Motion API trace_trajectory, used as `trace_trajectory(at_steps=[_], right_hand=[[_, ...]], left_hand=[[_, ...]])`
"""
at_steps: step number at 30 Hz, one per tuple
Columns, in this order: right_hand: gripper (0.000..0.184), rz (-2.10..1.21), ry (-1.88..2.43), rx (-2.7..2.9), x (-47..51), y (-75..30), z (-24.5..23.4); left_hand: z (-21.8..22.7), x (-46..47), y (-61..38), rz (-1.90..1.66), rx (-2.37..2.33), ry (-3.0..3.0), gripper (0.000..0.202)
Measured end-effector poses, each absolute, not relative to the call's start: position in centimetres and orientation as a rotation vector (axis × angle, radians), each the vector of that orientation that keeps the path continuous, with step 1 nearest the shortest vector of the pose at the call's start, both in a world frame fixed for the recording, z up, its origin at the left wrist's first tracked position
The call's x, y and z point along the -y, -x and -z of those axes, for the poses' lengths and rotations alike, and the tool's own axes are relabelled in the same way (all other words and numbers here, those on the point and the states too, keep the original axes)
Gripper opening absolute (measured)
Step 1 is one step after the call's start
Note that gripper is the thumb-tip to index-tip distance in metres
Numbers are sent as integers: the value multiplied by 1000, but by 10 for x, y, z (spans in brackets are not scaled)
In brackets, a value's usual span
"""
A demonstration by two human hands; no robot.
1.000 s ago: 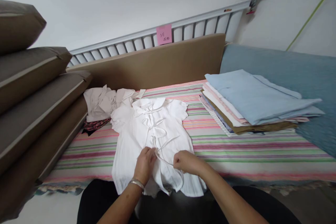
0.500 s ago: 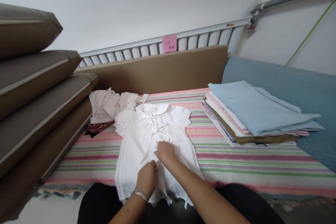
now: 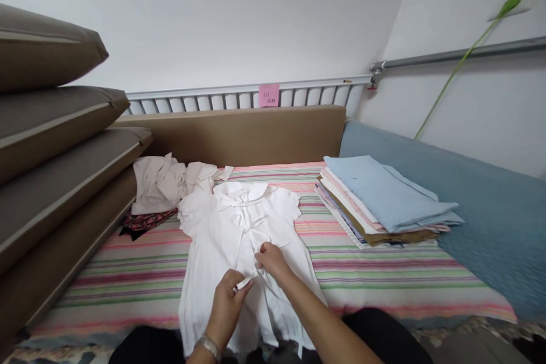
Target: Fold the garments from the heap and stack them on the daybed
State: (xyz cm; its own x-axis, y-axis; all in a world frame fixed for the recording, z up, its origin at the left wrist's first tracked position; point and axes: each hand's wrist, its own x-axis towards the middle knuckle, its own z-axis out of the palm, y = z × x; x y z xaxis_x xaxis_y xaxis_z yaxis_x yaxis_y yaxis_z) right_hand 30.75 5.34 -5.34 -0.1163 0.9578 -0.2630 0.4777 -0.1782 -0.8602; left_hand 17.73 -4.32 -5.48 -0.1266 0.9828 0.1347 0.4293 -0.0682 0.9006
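Left hand [image 3: 230, 293], pinching white tie [image 3: 244, 283]; right hand [image 3: 272, 260], curled just beyond, hold unclear; white blouse [image 3: 226, 250], flat beneath both on striped cover [image 3: 384, 273], long axis running straight ahead, collar [image 3: 256, 193] at far end, right hand nearer it

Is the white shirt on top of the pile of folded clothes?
No, the white shirt lies spread out on the striped cloth, with the pile of folded clothes over to its right.

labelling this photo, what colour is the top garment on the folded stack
The top garment is light blue, shown best in the head view.
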Motion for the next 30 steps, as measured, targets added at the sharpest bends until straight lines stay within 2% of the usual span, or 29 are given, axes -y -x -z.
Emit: trace_trajectory(at_steps=[6,14,20,24,30], right_hand=[[8,-1662,1442,1286,-52,-307,52],[12,-1851,1384,1203,-55,-308,53],[13,-1839,1496,1175,-63,-301,54],[19,-1769,1603,1185,-67,-294,61],[20,-1626,1724,1254,-71,-286,74]], left_hand=[[58,27,-192,-1327,-1165,-1161,28],[67,22,-197,-1348,-1005,-814,38],[82,20,-197,-1317,-1139,-803,48],[86,16,-202,-1164,-1305,-874,56],[83,5,-205,-985,-1351,-859,54]])
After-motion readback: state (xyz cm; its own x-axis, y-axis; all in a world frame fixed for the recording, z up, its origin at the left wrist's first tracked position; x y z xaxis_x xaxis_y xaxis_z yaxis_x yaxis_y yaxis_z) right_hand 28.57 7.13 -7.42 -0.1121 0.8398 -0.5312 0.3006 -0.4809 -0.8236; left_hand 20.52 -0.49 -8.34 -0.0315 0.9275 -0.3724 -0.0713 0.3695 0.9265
